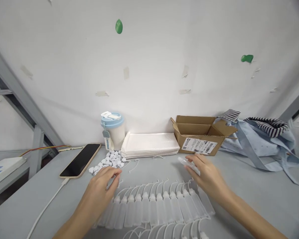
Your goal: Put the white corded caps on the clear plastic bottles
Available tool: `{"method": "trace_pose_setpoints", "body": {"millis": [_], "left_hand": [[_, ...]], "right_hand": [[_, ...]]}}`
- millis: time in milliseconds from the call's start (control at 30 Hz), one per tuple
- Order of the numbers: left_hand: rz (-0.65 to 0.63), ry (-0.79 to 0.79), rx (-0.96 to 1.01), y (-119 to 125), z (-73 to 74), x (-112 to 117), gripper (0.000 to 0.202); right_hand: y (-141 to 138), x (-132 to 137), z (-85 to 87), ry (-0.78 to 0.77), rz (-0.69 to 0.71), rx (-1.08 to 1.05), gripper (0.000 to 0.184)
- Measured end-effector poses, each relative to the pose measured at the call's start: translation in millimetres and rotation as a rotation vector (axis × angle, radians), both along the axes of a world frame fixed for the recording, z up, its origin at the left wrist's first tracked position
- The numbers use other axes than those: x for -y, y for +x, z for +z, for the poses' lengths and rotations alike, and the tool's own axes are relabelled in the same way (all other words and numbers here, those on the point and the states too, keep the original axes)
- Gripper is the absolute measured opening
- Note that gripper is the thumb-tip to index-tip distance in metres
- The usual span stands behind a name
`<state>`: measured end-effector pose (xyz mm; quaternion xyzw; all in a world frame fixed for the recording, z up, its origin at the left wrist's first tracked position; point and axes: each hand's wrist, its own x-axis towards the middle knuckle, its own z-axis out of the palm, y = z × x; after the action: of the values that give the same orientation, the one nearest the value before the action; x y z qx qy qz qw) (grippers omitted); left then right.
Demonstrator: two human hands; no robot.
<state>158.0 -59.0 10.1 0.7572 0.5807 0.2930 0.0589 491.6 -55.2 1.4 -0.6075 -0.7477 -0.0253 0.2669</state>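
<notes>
My right hand pinches a small clear plastic tube between thumb and fingers, above the right end of a row of bottles. These are slim translucent plastic bottles, lying side by side, each with a thin curved white strap at its neck. Over the left end of that row, my left hand holds nothing visible, its thumb and forefinger curved and slightly apart. A pile of small white caps lies just beyond it. More straps of a second row show at the bottom edge.
Behind the hands lies a stack of flat white sheets or sleeves, with a lidded cup to its left and an open cardboard box to its right. A phone on a cable lies left; a blue cloth bag sits far right.
</notes>
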Motion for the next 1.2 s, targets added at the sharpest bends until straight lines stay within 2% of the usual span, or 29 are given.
{"method": "trace_pose_setpoints", "body": {"millis": [133,267,433,567,700,767,867,967,1033,1100,1200], "left_hand": [[-0.014,0.004,-0.079,-9,-3.8,-10,0.034],[-0.067,0.018,-0.121,-14,-5.1,-21,0.034],[-0.195,0.03,-0.211,-9,-0.2,-47,0.029],[-0.267,0.003,-0.32,3,0.3,-64,0.015],[-0.273,-0.022,-0.354,13,0.0,-71,0.028],[-0.248,-0.038,-0.322,15,6.0,-70,0.026],[-0.181,-0.057,-0.209,13,26.4,-63,0.017],[-0.117,-0.086,-0.038,12,51.1,-43,0.027],[-0.081,-0.122,0.069,14,61.5,-24,0.033],[-0.058,-0.184,0.163,20,62.9,-3,0.034],[-0.047,-0.391,0.549,32,49.5,24,0.032]], "right_hand": [[-13,16,7.4,0.279,0.176,-0.006,0.021],[-30,33,15.5,0.409,0.318,0.037,0.019],[-41,43,18.5,0.449,0.384,0.073,0.02],[-41,42,16.6,0.44,0.394,0.074,0.018],[-40,40,15.6,0.441,0.401,0.074,0.018],[-40,41,16.1,0.433,0.403,0.068,0.018],[-41,43,17.6,0.435,0.397,0.059,0.017],[-43,46,19.7,0.453,0.4,0.059,0.017],[-46,49,20.9,0.45,0.409,0.056,0.018],[-50,52,21.1,0.442,0.418,0.056,0.019],[-54,57,19.1,0.412,0.433,0.07,0.02]]}}
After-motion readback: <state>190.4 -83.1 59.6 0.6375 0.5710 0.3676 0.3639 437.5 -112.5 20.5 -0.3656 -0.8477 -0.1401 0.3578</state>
